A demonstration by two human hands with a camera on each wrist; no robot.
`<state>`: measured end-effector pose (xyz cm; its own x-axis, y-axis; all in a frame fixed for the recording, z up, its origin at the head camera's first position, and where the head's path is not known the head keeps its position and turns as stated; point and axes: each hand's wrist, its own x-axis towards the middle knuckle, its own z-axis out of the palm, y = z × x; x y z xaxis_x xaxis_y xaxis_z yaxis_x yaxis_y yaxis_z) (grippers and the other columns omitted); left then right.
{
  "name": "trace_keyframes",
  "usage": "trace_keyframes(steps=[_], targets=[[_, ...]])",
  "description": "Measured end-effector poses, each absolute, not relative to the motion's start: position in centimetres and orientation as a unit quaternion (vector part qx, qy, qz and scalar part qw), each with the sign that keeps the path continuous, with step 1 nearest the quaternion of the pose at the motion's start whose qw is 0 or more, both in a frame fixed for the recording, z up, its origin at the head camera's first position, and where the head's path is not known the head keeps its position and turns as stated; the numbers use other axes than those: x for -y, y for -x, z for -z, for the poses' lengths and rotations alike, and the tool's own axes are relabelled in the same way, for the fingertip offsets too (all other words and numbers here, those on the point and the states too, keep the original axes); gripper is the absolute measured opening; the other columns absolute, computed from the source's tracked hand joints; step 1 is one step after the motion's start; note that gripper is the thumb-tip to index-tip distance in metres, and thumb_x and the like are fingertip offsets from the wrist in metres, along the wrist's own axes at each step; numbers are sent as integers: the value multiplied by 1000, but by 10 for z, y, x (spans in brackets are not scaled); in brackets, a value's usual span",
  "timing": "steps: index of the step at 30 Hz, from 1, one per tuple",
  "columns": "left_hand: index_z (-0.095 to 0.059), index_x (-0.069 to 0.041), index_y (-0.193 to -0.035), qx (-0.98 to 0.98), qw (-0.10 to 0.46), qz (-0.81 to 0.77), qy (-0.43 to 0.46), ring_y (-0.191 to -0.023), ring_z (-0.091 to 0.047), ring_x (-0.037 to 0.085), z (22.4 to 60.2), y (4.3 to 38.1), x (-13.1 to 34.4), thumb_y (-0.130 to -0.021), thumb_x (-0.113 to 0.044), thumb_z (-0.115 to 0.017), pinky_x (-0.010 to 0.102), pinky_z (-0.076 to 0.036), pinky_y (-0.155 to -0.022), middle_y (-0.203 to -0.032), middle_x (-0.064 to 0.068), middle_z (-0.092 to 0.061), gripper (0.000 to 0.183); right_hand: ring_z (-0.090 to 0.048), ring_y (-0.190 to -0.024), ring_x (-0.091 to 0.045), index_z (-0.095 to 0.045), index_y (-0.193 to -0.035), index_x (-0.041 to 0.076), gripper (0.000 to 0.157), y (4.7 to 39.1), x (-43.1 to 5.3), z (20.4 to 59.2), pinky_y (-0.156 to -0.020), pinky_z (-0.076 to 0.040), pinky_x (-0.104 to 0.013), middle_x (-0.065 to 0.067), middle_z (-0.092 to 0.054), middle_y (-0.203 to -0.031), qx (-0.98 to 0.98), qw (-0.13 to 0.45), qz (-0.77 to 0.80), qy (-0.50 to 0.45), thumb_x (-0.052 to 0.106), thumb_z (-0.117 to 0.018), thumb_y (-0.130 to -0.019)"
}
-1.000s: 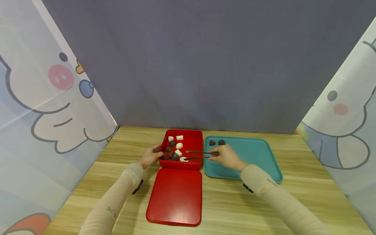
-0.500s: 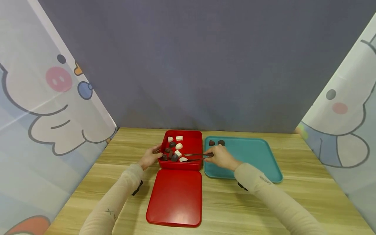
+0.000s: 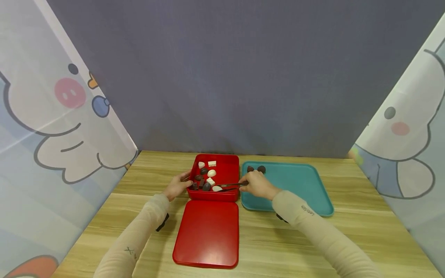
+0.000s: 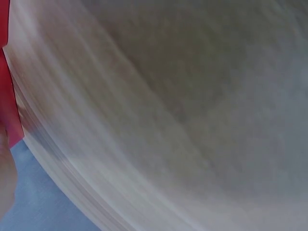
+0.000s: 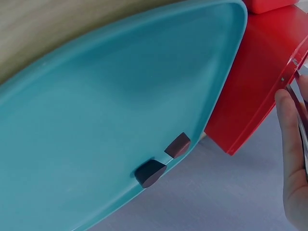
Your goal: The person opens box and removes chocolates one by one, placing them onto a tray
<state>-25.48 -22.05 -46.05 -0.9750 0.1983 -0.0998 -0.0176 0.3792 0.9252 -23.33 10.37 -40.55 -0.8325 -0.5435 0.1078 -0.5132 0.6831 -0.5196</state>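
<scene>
My right hand [image 3: 256, 184] holds dark tongs [image 3: 230, 184] across the right wall of the red box [image 3: 229, 170]. The tongs' tips are down in the box, the lower one at a white oval chocolate [image 3: 217, 189] near the front wall. Whether the tips grip it cannot be told. My left hand [image 3: 176, 187] holds the box's left side near the front corner, thumb at the rim. Several dark and white chocolates lie in the box's left half, among them a white block [image 3: 210, 181] and a dark oval one [image 3: 206, 187].
A blue tray [image 3: 295, 189] stands right of the box. Two dark chocolates [image 5: 150, 173] lie by its far edge. The red lid [image 3: 208, 235] lies flat in front of the box on the wooden table [image 3: 264, 247]. A grey curtain [image 3: 236, 77] hangs behind.
My right hand has moved left with the tongs, whose tips have drawn closer together by the white oval chocolate. My left hand stays at the box.
</scene>
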Motion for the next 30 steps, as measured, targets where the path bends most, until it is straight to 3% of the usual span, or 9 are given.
trace_keyframes(steps=[13, 30], targets=[[-25, -7, -145, -820, 103, -561, -53, -133, -31, 35, 460, 254, 221, -93, -8, -50, 48, -34, -104, -147, 19, -28, 58, -63, -67, -7, -72, -97, 3, 20, 231, -103, 408, -60, -51, -22, -6, -71, -89, -913, 23, 293, 283, 13, -69, -80], [-24, -6, -146, -816, 107, -566, -52, -134, -29, 36, 460, 255, 220, -93, -8, -49, 48, -34, -105, -148, 20, -27, 58, -62, -67, -6, -73, -96, 5, 18, 230, -109, 418, -58, -50, -20, -3, -71, -85, -906, 20, 336, 256, 15, -70, -80]])
